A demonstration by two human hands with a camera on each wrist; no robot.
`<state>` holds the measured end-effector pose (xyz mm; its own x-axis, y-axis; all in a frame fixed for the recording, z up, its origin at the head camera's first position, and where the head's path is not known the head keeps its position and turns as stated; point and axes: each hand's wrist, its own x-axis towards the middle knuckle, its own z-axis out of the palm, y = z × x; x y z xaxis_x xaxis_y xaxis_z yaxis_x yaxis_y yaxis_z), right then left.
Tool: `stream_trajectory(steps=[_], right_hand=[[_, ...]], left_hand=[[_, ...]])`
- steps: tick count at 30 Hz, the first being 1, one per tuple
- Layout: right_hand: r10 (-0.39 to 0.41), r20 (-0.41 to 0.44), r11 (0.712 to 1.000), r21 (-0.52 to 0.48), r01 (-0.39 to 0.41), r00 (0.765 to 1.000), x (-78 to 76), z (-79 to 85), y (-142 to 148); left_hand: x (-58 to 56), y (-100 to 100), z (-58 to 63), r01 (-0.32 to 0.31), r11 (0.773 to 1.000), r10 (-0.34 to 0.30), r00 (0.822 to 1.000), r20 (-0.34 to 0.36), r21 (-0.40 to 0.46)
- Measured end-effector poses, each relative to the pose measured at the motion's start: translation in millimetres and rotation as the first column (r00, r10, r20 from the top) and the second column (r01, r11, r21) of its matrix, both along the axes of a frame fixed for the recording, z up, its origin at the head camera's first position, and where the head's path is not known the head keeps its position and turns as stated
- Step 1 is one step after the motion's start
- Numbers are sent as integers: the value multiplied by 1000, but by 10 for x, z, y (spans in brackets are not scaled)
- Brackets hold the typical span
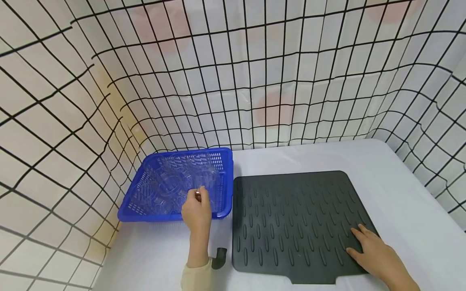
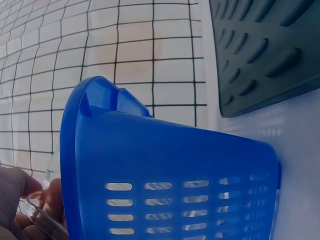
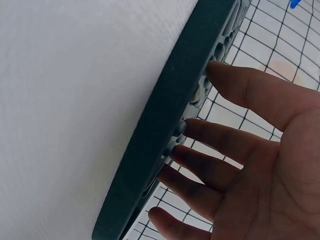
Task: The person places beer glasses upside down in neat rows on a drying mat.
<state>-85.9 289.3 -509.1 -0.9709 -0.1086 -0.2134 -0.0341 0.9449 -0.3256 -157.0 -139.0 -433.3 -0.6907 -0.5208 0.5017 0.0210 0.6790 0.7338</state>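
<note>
The left grip (image 1: pixel 196 208), fingers curled, pinches a piece of clear glassware (image 2: pixel 49 224) at the near side of a blue basket (image 1: pixel 228 182) bearing more, while the right grip (image 1: pixel 375 254), fingers spread and empty, rests on a dark ridged mat (image 1: pixel 291 218) on the white bench (image 1: pixel 393 194)

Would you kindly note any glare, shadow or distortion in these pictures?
Head view: black grid lines look broken at left, and clear items merge visually; left wrist: pale light spots fall on the tabletop; right wrist: the right hand darkens toward its fingertips.
</note>
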Motion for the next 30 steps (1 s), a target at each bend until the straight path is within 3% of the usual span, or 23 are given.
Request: stream_trajectory(steps=[3,8,14,21,30], right_hand=[[-2,-7,1000,-2,2,1000,5,11,-5],[-6,-5,1000,-1,6,1000,1,23,-8],[-9,7,1000,4,9,1000,-11,12,-3],[-3,-7,1000,5,3,1000,1,8,-4],[-3,-22,1000,4,3,1000,8,4,-5]], left_hand=[[4,-7,0,26,1000,-26,998,-58,-2],[1,-13,3,31,1000,-31,995,-97,-3],[-3,-17,-6,44,997,-33,989,-141,71],[22,-21,33,98,982,-59,971,-230,160],[42,1,126,117,958,-56,972,-229,261]])
